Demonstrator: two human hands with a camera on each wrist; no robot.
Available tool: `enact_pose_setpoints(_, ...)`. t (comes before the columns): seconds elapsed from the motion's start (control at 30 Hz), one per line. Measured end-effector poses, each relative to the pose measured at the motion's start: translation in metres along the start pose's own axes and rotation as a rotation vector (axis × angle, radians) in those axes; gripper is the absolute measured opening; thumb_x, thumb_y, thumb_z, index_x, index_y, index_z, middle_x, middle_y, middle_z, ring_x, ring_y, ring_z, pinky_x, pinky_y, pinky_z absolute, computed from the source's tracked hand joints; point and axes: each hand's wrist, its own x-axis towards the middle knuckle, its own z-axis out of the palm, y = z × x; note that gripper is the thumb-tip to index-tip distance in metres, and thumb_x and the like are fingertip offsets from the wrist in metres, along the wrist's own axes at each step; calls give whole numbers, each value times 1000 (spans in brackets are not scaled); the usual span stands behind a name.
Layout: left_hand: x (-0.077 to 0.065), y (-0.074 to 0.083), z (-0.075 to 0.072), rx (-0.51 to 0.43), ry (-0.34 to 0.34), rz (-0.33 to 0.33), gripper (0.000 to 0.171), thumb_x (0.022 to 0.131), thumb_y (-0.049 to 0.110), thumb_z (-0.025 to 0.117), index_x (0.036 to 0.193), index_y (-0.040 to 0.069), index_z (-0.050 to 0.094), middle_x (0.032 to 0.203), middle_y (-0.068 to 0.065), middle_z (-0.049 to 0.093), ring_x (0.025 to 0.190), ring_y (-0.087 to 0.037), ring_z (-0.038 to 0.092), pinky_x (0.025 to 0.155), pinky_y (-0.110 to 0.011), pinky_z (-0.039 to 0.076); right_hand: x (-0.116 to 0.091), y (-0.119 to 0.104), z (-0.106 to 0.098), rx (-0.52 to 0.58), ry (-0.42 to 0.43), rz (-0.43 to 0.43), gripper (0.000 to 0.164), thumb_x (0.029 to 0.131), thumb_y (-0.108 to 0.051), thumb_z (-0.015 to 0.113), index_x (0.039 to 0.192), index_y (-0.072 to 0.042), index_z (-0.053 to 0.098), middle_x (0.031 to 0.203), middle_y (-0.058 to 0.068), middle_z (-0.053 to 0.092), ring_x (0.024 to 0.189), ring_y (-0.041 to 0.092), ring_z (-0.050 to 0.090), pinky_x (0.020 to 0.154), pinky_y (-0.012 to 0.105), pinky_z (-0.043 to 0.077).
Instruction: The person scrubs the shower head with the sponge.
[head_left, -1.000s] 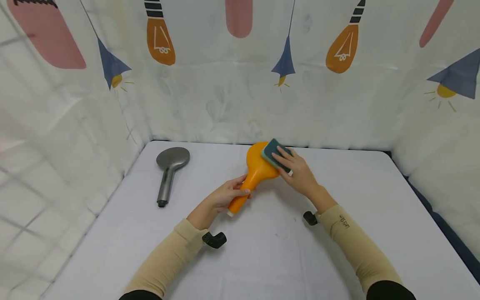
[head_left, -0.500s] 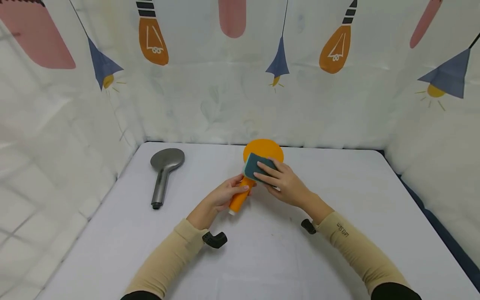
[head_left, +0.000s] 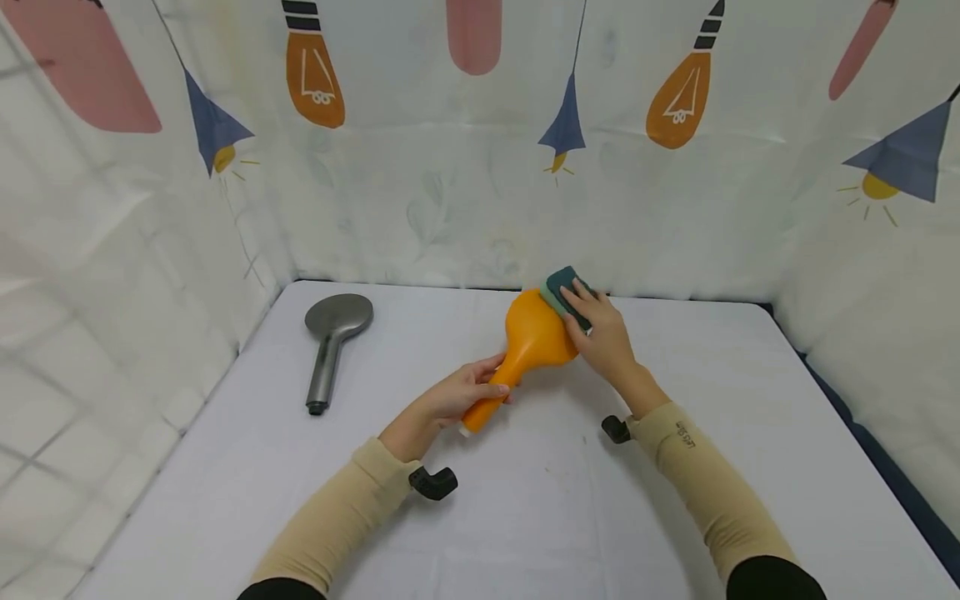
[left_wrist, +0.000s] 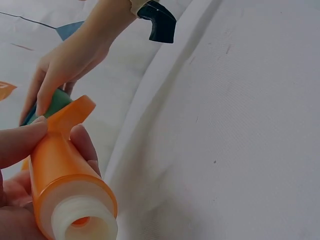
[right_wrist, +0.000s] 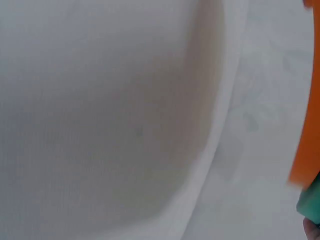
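Observation:
In the head view an orange shower head is tilted over the white table, its round head up and to the right. My left hand grips its handle; the left wrist view shows the handle's pale threaded end between thumb and fingers. My right hand holds a green sponge against the upper right edge of the round head. Only a strip of the sponge and the orange rim shows in the right wrist view. A grey shower head lies apart at the left.
The table wears a white cloth. Its back edge meets a white curtain printed with lamps and bulbs, and more curtain hangs at both sides. A black wrist camera juts from the left sleeve, another camera from the right.
The sponge moved from the upper right of the round head down to its neck, then back up to the upper right edge. The left hand keeps its grip on the handle, shifting slightly.

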Motion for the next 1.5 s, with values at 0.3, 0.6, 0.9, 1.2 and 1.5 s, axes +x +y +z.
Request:
enact_pose_setpoints(0.3,4,-4,2,33,-24,-1,63,106,1,51,161,-2,21,144,-36,47,99,-21,62,92,-27,49,-7,-35,15,-108,-111,-375,44,92,-11,75,135,-10,69,145,15,57,129,52,49,104,66,42)
enact_pose_setpoints(0.6,1,0,2,23,1,-23,64,106,1,52,162,-1,20,143,-37,48,99,-20,64,94,-26,49,2,-11,-4,-77,-107,-46,43,98,-12,69,141,-8,63,149,17,52,134,56,43,109,68,35)
enact_pose_setpoints(0.9,1,2,3,26,13,-21,64,106,2,52,162,0,21,142,-36,49,99,-23,64,95,-27,48,-4,-16,0,-85,-65,-98,42,96,-9,71,137,-6,65,146,20,54,131,58,45,104,70,39)
enact_pose_setpoints(1.2,1,0,2,47,40,-14,61,106,1,50,160,-4,22,147,-31,48,112,-35,60,93,-27,49,-19,-37,14,-132,-132,-470,51,85,-9,81,135,-12,69,143,15,59,126,52,52,97,64,47)
enact_pose_setpoints(1.5,-2,3,3,8,53,-22,64,106,3,52,162,2,21,144,-35,49,102,-27,62,95,-28,48,-8,-2,-7,9,-33,24,44,97,-6,70,140,-4,63,150,17,50,137,54,41,108,69,34)
